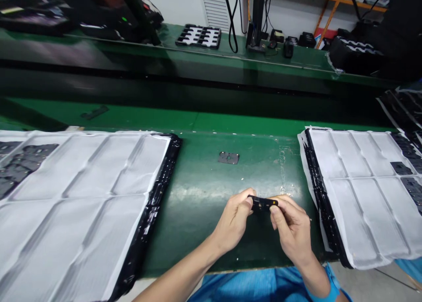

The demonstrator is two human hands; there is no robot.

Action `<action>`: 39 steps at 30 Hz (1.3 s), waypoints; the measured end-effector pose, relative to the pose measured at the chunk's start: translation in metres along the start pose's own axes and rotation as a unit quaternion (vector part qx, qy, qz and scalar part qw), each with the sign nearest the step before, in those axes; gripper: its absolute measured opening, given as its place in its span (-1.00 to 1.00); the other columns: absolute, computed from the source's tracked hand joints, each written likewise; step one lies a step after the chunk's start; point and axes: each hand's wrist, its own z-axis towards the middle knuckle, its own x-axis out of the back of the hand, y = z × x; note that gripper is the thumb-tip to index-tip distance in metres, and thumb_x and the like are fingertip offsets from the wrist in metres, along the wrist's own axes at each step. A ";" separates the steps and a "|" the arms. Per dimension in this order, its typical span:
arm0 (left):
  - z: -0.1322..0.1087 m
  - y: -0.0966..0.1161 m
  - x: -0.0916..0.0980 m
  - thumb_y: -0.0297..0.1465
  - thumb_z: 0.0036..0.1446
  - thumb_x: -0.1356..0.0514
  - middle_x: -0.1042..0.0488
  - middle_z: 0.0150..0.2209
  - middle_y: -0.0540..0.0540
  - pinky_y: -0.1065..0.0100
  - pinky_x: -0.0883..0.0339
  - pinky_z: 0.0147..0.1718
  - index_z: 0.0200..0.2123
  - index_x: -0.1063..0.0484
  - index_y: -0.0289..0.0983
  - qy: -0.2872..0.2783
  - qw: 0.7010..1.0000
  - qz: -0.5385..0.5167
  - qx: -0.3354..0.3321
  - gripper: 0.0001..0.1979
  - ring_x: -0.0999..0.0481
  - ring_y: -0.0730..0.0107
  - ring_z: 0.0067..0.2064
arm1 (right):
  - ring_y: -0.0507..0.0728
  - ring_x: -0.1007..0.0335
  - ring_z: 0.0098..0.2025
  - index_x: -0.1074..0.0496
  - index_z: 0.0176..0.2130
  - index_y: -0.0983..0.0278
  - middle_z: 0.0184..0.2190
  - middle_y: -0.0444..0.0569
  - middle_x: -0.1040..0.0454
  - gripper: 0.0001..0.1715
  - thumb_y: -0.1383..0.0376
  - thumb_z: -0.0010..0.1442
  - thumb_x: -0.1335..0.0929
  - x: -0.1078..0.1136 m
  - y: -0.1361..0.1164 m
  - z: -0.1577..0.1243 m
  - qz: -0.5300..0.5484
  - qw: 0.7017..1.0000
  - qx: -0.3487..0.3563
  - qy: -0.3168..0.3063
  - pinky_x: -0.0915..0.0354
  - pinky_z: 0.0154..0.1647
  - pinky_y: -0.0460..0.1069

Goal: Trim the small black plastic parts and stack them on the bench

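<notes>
A small black plate-like part with a yellow spot near one end is held level above the green table. My left hand pinches its left end between thumb and fingers. At the other end, the thumb and fingers of my right hand are closed on it. Beyond my hands, a similar flat black plate with cutouts lies on the table. The fine details of the held part are too small to make out.
Left stands a black tray lined with white sheet, several dark parts at its far left. A similar lined tray stands right, with dark parts along its right side. Behind runs a dark conveyor-like strip. Another dark piece lies back left.
</notes>
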 end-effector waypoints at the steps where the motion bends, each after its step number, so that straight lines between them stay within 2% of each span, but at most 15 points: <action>1: 0.000 0.000 0.000 -0.18 0.38 0.11 -0.08 -0.52 0.11 0.35 -0.03 -0.46 -0.47 -0.09 -0.15 -0.001 1.000 0.002 -0.003 -0.65 -0.07 0.39 -0.48 | 0.06 -0.32 -0.49 -0.63 -0.09 0.23 -0.41 -0.10 -0.43 -0.72 0.31 0.48 -0.31 0.000 0.000 0.000 0.004 1.000 -0.001 0.002 -0.26 -0.42 -0.03; 9: 0.002 -0.003 -0.004 -0.25 0.41 0.12 -0.09 -0.50 0.10 0.33 -0.03 -0.43 -0.46 -0.09 -0.15 -0.029 0.999 -0.001 -0.034 -0.66 -0.10 0.38 -0.46 | 0.02 -0.28 -0.51 -0.62 -0.12 0.24 -0.39 -0.11 -0.40 -0.74 0.32 0.48 -0.31 0.003 0.000 -0.003 0.021 1.000 -0.013 0.017 -0.23 -0.47 -0.05; 15: 0.004 -0.004 -0.005 -0.32 0.38 0.10 -0.12 -0.46 0.09 0.33 -0.04 -0.41 -0.42 -0.11 -0.16 -0.056 0.998 -0.015 -0.028 -0.74 -0.12 0.38 -0.44 | 0.00 -0.29 -0.50 -0.61 -0.11 0.23 -0.38 -0.13 -0.40 -0.76 0.34 0.48 -0.32 0.009 0.002 -0.003 0.027 0.999 -0.012 0.033 -0.23 -0.46 -0.07; 19: 0.004 0.000 -0.005 -0.27 0.41 0.08 -0.16 -0.45 0.08 0.33 -0.06 -0.39 -0.41 -0.15 -0.17 -0.084 0.996 -0.019 -0.032 -0.71 -0.13 0.38 -0.42 | -0.01 -0.29 -0.51 -0.60 -0.11 0.22 -0.38 -0.13 -0.40 -0.78 0.34 0.48 -0.32 0.012 0.005 -0.004 0.030 0.998 -0.015 0.048 -0.24 -0.48 -0.09; 23: 0.007 -0.001 -0.009 -0.19 0.46 0.11 -0.10 -0.48 0.12 0.33 -0.03 -0.44 -0.42 -0.12 -0.16 -0.068 0.997 -0.028 -0.017 -0.64 -0.09 0.39 -0.45 | 0.00 -0.30 -0.50 -0.60 -0.10 0.22 -0.38 -0.13 -0.39 -0.77 0.35 0.48 -0.32 0.012 0.007 -0.006 0.026 0.999 -0.004 0.044 -0.25 -0.47 -0.08; 27: 0.009 -0.004 -0.013 -0.24 0.46 0.13 -0.12 -0.48 0.11 0.32 -0.04 -0.41 -0.43 -0.11 -0.16 -0.052 0.998 0.012 -0.040 -0.65 -0.12 0.38 -0.44 | 0.01 -0.29 -0.49 -0.60 -0.09 0.21 -0.38 -0.13 -0.39 -0.76 0.35 0.48 -0.31 0.013 0.007 -0.007 0.022 0.999 -0.002 0.043 -0.24 -0.46 -0.07; 30: 0.009 -0.003 -0.014 -0.29 0.46 0.14 -0.15 -0.47 0.10 0.32 -0.07 -0.38 -0.42 -0.12 -0.16 -0.062 0.997 0.027 -0.046 -0.67 -0.16 0.37 -0.43 | 0.01 -0.29 -0.50 -0.60 -0.09 0.21 -0.37 -0.12 -0.40 -0.77 0.34 0.48 -0.32 0.014 0.008 -0.008 0.018 0.998 -0.005 0.052 -0.25 -0.48 -0.08; 34: 0.008 0.001 -0.013 -0.34 0.39 0.04 -0.23 -0.42 0.06 0.32 -0.12 -0.32 -0.39 -0.21 -0.19 -0.085 0.995 0.042 -0.039 -0.75 -0.24 0.36 -0.37 | 0.02 -0.32 -0.50 -0.61 -0.10 0.21 -0.34 -0.09 -0.44 -0.77 0.33 0.47 -0.32 0.016 0.010 -0.009 0.000 0.997 -0.011 0.076 -0.28 -0.49 -0.08; 36: 0.010 0.002 -0.013 -0.31 0.40 0.03 -0.27 -0.41 0.05 0.32 -0.14 -0.32 -0.36 -0.25 -0.20 -0.092 0.994 0.040 -0.031 -0.75 -0.26 0.35 -0.36 | 0.04 -0.35 -0.47 -0.61 -0.09 0.20 -0.33 -0.08 -0.45 -0.77 0.34 0.47 -0.32 0.017 0.011 -0.008 -0.017 0.996 -0.003 0.085 -0.31 -0.45 -0.07; 39: 0.012 0.000 -0.015 -0.22 0.45 0.09 -0.22 -0.46 0.08 0.32 -0.13 -0.36 -0.39 -0.21 -0.19 -0.088 0.996 0.020 -0.007 -0.67 -0.22 0.36 -0.41 | 0.08 -0.39 -0.42 -0.62 -0.08 0.20 -0.35 -0.08 -0.45 -0.75 0.35 0.47 -0.32 0.018 0.010 -0.008 -0.038 0.995 0.019 0.089 -0.34 -0.40 -0.05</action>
